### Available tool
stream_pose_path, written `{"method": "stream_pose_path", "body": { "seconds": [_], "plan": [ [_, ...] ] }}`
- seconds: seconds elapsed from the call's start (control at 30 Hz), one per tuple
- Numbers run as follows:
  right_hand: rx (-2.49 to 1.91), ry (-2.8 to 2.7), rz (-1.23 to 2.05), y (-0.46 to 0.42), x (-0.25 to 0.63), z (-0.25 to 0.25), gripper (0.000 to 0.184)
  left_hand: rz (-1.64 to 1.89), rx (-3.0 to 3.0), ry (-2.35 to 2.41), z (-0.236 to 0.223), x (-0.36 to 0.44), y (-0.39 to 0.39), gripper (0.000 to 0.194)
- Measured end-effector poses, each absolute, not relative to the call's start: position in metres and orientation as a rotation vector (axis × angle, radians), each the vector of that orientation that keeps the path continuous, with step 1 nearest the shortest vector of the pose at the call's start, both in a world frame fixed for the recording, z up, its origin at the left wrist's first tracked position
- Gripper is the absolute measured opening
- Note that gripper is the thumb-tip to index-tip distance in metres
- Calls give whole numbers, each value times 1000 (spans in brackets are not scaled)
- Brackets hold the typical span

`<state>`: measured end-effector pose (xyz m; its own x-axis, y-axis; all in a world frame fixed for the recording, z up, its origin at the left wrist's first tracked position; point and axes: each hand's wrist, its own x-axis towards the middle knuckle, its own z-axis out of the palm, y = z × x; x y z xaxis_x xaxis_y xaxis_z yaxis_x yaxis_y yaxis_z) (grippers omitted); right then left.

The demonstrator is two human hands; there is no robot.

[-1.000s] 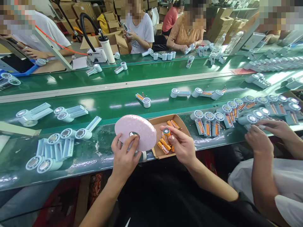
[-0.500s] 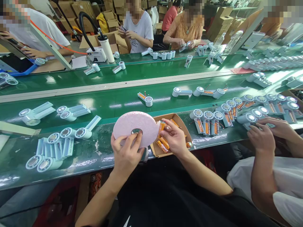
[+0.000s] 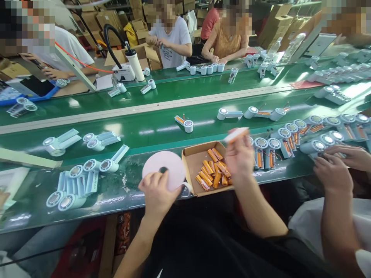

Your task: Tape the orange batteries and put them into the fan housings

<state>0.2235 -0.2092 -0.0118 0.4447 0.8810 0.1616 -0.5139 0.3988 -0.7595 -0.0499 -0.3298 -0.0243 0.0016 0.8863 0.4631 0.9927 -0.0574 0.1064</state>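
A wide, pale pink roll of tape [image 3: 174, 162] lies tilted at the edge of the workbench. My left hand [image 3: 158, 195] is closed on its near side, fingers by the centre hole. Up and to the right, my right hand [image 3: 240, 158], blurred by motion, pinches an orange battery [image 3: 239, 134] with a white strip along its top. Between my hands sits a shallow cardboard box [image 3: 193, 164] with several orange batteries [image 3: 216, 170] heaped inside.
Light-blue fan bodies [image 3: 108, 165] stand in a cluster at left. Others with batteries in their open handles [image 3: 259, 156] line the right, beside a co-worker's hands [image 3: 333, 166]. A green conveyor belt [image 3: 139, 123] carries more fans. People sit across it.
My right hand has moved from beside the tape roll, up and right over the box, with the battery, which now shows a white strip. The roll has been lowered towards the bench.
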Motion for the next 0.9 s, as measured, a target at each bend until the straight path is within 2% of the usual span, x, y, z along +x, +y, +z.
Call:
{"method": "stream_pose_path", "body": {
  "seconds": [0.07, 0.13, 0.23, 0.33, 0.47, 0.57, 0.67, 0.8, 0.9],
  "plan": [
    [-635, -576, 737, -194, 269, -5, 29, -450, -1960, -2223, -36, -90, -329, 48],
    [-648, -555, 689, -195, 300, -7, 41, -378, -1898, -2384, -42, -122, -323, 52],
    [-740, -499, 778, -220, 313, -27, 56, -605, -2000, -2255, -36, -124, -294, 50],
    [-809, -431, 844, -248, 312, -53, 49, -782, -2348, -1923, -10, -62, -230, 39],
    [-891, -399, 856, -269, 327, -67, 41, -363, -2776, -1703, 18, 73, -103, 34],
    [-979, -442, 869, -278, 346, -63, 41, -269, -2878, -1558, 19, 166, -16, 34],
    [-1048, -464, 849, -286, 358, -58, 45, -142, -2901, -1525, 12, 228, 34, 38],
    [-1109, -466, 823, -292, 369, -62, 46, 8, -2913, -1549, 8, 241, 48, 32],
    [-1126, -493, 829, -282, 373, -68, 46, 30, -2903, -1555, 20, 186, 33, 17]
  ]
}}
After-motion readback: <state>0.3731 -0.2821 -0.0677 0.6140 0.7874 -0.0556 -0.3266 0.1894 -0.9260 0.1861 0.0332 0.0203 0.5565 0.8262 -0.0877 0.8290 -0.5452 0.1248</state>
